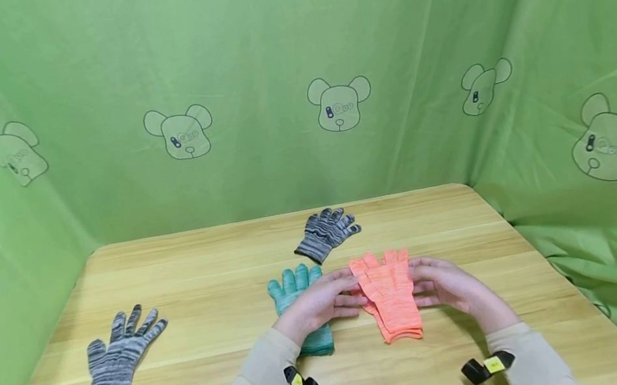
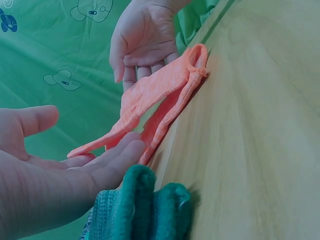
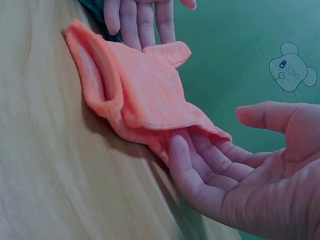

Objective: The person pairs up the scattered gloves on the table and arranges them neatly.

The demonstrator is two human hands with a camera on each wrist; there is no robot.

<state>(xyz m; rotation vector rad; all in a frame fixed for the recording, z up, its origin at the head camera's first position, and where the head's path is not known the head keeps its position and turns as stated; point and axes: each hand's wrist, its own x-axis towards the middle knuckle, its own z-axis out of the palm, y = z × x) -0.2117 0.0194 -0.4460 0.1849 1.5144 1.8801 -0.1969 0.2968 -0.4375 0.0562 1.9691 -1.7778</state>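
Two orange knit gloves lie one on top of the other, slightly askew, between my hands. My left hand reaches over the teal gloves, and its extended fingers touch the orange pair's left side. From the other side, my right hand has its fingers slipped beneath the upper orange glove's edge. Both thumbs stand raised, away from the fabric. In the left wrist view the upper orange glove is partly lifted off the lower one at the cuff. My left forearm and hand hide part of the teal gloves.
One grey-and-black striped glove lies spread at the table's left. Another striped glove sits near the back, behind the teal and orange ones. Green curtains printed with bear heads surround the wooden table.
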